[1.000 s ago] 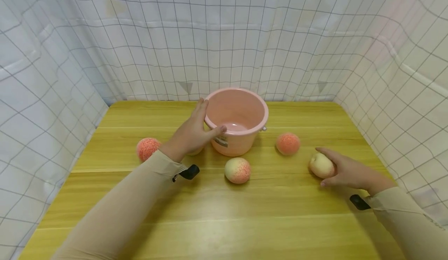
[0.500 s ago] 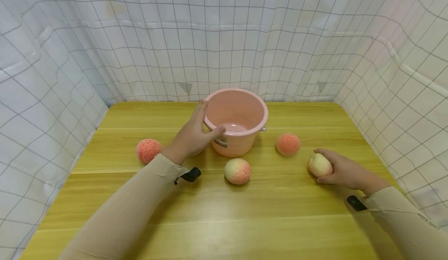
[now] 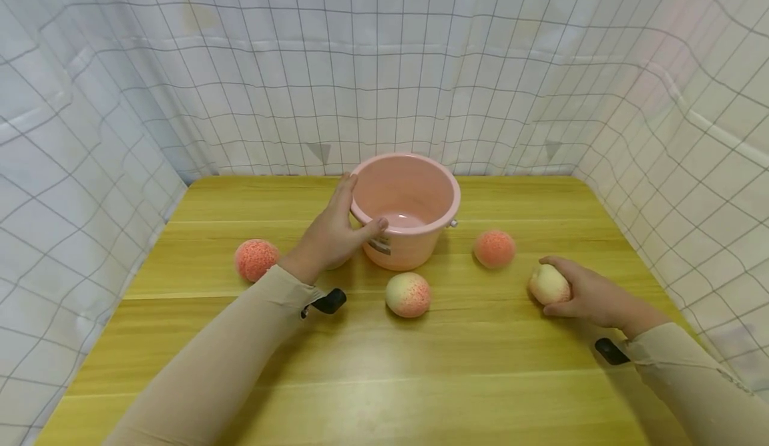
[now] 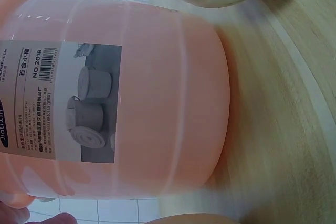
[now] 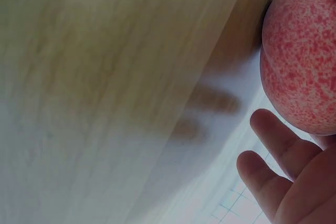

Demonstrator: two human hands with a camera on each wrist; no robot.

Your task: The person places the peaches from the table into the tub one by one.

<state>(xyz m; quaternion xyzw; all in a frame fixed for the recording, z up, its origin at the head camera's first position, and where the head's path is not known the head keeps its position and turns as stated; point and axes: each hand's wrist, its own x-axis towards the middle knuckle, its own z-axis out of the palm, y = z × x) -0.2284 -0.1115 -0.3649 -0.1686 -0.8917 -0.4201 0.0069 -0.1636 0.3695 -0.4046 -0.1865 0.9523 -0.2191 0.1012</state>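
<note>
A pink bucket stands upright at the table's back middle, its inside bare in the head view. My left hand holds its rim on the left, thumb at the front and fingers farther back. The bucket's printed label faces the left wrist camera. At the right, my right hand grips a peach, thumb and fingers on opposite sides. From the right wrist, that peach shows its red speckled side; two fingers are off it. Whether it touches the table is unclear.
Around the bucket lie a red peach at left, a pale and red one in front, and another red one at right. One more peach is mostly hidden beneath my left hand. Gridded white curtains enclose the wooden table.
My right thumb and fingers have closed in on the peach, and the hand has shifted slightly left with it. The left hand and the bucket stay put.
</note>
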